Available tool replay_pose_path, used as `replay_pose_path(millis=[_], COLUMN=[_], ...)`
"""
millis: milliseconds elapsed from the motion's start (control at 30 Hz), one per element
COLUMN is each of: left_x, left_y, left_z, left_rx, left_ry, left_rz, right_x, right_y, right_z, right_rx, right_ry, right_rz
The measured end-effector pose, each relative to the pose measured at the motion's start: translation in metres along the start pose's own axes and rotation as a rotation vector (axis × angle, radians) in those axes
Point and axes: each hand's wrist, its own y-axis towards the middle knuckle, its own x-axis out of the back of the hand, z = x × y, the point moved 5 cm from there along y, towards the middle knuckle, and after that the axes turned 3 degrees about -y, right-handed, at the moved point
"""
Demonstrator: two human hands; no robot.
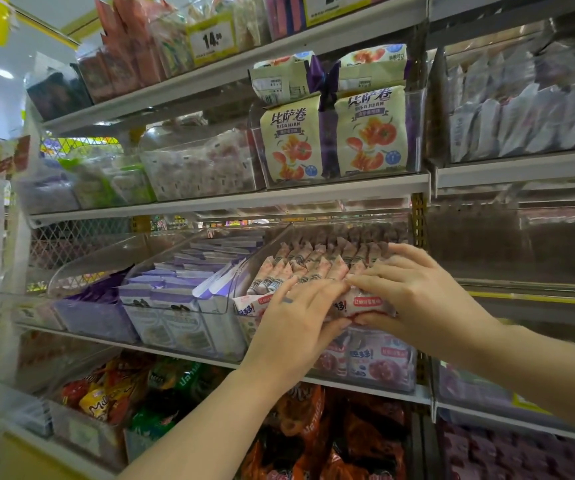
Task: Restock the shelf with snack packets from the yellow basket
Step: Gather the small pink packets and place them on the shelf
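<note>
A person's left hand [293, 317] and right hand [417, 292] are meeting at the front of a clear acrylic bin [400, 375] on a shop shelf [175, 353], both gripping a small bundle of pink-and-white snack packets [371, 302]. On each hand the fingers are lying over the bundle's top edge and the thumb is tucking in beneath, with the fingertips of the two hands nearly touching. The bundle is sitting at the bin's front lip, just ahead of a row of matching packets [313, 263] standing upright and tightly packed toward the back. To the left, a neighbouring bin is holding purple-and-white packets [175, 296]; on the shelf above, cream pizza-roll bags [369, 133] are facing outward. The yellow basket is not appearing in view. The step in hand looks to be the placing itself: seating a fresh handful at the front of an already full bin. The next move is likely calling for the packets to be tipped upright and pressed back against the row, then released without letting the front ones topple over the lip.
</note>
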Motion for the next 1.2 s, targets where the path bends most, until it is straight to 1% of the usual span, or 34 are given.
replay_pose_path(millis=[100,167,200,267,367,467,567,667,733,767,833,900,933,1033,1133,1200], left_x=[-0.003,-0.003,-0.002,0.000,0.001,0.000,0.003,0.005,0.003,0.003,0.002,0.001,0.000,0.003,0.006,0.009], left_y=[-0.005,-0.008,-0.010,-0.014,-0.023,-0.030,-0.028,-0.024,-0.021,-0.019,-0.017,-0.017,-0.019,-0.023,-0.023,-0.023], left_z=[0.001,0.005,0.008,0.017,0.032,0.036,0.032,0.030,0.030,0.030,0.028,0.027,0.028,0.030,0.028,0.026], left_rx=[-0.093,-0.110,-0.089,0.009,0.152,0.164,0.126,0.111,0.119,0.128,0.151,0.166,0.167,0.152,0.119,0.125], left_ry=[0.086,0.137,0.148,0.145,0.124,0.103,0.094,0.086,0.067,0.058,0.030,0.003,0.003,0.036,0.120,0.135], left_rz=[-0.002,-0.005,-0.013,-0.017,0.046,0.103,0.082,0.037,0.011,-0.005,-0.026,-0.036,-0.043,-0.067,-0.122,-0.160], right_x=[0.004,0.005,0.004,-0.001,-0.001,0.001,0.005,0.009,0.009,0.007,0.000,-0.004,-0.005,-0.008,-0.013,-0.016], right_y=[-0.008,-0.009,-0.007,-0.004,-0.005,-0.014,-0.019,-0.018,-0.014,-0.011,-0.004,0.004,0.007,0.012,0.013,0.011], right_z=[-0.004,-0.006,-0.006,-0.004,-0.004,-0.010,-0.013,-0.006,0.004,0.009,0.017,0.021,0.022,0.024,0.030,0.025], right_rx=[0.044,0.063,0.074,0.086,0.081,0.063,0.035,0.047,0.062,0.068,0.049,0.031,0.018,-0.068,-0.093,-0.077], right_ry=[-0.065,-0.053,-0.041,-0.018,0.026,0.040,0.013,-0.101,-0.225,-0.302,-0.426,-0.494,-0.490,-0.368,-0.276,-0.232], right_rz=[0.003,0.007,0.028,0.069,0.079,0.095,0.119,0.149,0.186,0.221,0.366,0.450,0.489,0.602,0.601,0.548])
